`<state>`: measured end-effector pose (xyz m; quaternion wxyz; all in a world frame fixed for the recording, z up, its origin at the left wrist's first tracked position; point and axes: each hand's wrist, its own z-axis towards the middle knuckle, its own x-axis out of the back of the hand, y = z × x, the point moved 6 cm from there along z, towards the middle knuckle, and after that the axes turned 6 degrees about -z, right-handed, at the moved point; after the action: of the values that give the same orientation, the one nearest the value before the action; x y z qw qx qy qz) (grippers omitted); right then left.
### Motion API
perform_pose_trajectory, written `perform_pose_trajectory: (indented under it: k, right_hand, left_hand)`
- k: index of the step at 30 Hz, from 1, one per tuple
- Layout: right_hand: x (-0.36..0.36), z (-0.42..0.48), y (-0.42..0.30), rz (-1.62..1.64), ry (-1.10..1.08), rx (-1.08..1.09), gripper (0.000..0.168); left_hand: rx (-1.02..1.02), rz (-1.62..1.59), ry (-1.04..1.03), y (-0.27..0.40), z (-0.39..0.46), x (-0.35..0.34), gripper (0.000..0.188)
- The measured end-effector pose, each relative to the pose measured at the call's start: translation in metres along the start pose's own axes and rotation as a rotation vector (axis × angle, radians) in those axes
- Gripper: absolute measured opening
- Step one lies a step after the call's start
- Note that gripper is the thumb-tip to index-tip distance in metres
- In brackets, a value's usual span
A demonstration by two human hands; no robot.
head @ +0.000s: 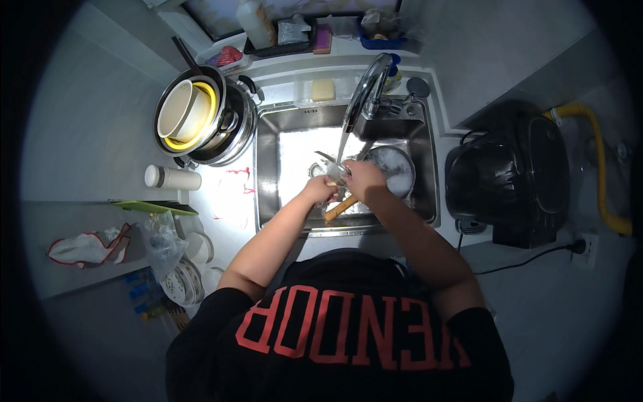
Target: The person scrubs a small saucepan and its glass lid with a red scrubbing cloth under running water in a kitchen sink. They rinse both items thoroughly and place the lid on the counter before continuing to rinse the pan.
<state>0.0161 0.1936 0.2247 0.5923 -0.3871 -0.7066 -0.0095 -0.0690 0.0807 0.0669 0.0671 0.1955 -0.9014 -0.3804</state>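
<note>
Water runs from the chrome faucet (pixel 359 93) into the stainless steel sink (pixel 269 166). Beneath the stream, my left hand (pixel 321 190) grips the lower end of something wet and partly see-through, whose exact kind I cannot tell. My right hand (pixel 365 180) closes on the upper part of the same bundle, to the right of the left hand. A dark, narrow blade-like tip (pixel 324 156) sticks out up and to the left of the fingers. A wooden handle (pixel 341 208) slants below my right hand; whether it joins the tip is hidden. A round pot with sudsy water (pixel 399 173) stands in the sink's right part.
Stacked pots and bowls (pixel 203 120) stand left of the sink, with a white bottle (pixel 173 178) below them. A black appliance (pixel 507 176) is at the right. Behind the sink lie a soap bar (pixel 323 90) and a sponge (pixel 322 39). Plates (pixel 182 284) are at lower left.
</note>
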Motion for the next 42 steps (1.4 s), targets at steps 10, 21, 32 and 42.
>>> perform_pose_trajectory:
  k: [10, 21, 32, 42]
  right_hand:
    - [-0.013, -0.011, 0.009, 0.109, 0.103, 0.082, 0.017]
    - [-0.012, -0.061, 0.075, 0.403, 0.084, 0.032, 0.022]
    - [-0.014, -0.05, 0.069, 0.637, 0.064, 0.042, 0.021]
    - [-0.025, -0.009, 0.011, 0.744, -0.028, 0.081, 0.007]
  left_hand:
    - [-0.007, 0.022, 0.074, -0.014, -0.012, 0.002, 0.013]
    - [-0.505, 0.761, 0.231, 0.024, -0.032, -0.063, 0.017]
    - [-0.907, 1.059, 0.653, 0.068, -0.103, -0.064, 0.016]
    - [-0.753, 0.597, 0.728, 0.044, -0.115, -0.001, 0.041]
